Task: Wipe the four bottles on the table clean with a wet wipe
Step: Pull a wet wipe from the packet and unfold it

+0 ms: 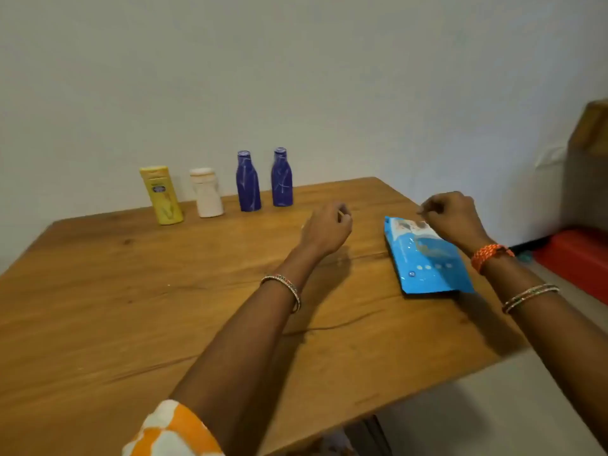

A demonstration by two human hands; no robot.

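Four bottles stand in a row at the table's far edge by the wall: a yellow bottle (162, 195), a white bottle (208, 193), and two dark blue bottles (248, 182) (282, 178). A blue wet wipe pack (427, 261) lies flat on the right side of the table. My right hand (452, 220) is over the pack's far end, thumb and fingertips pinched together at its flap. My left hand (327, 230) hovers over the table left of the pack, fingers loosely curled and holding nothing. No loose wipe is visible.
The wooden table (131, 307) stands against a pale wall. Its right edge runs diagonally just beyond the pack. A red object (575, 258) lies on the floor at the right, with a brown piece of furniture (589, 166) above it.
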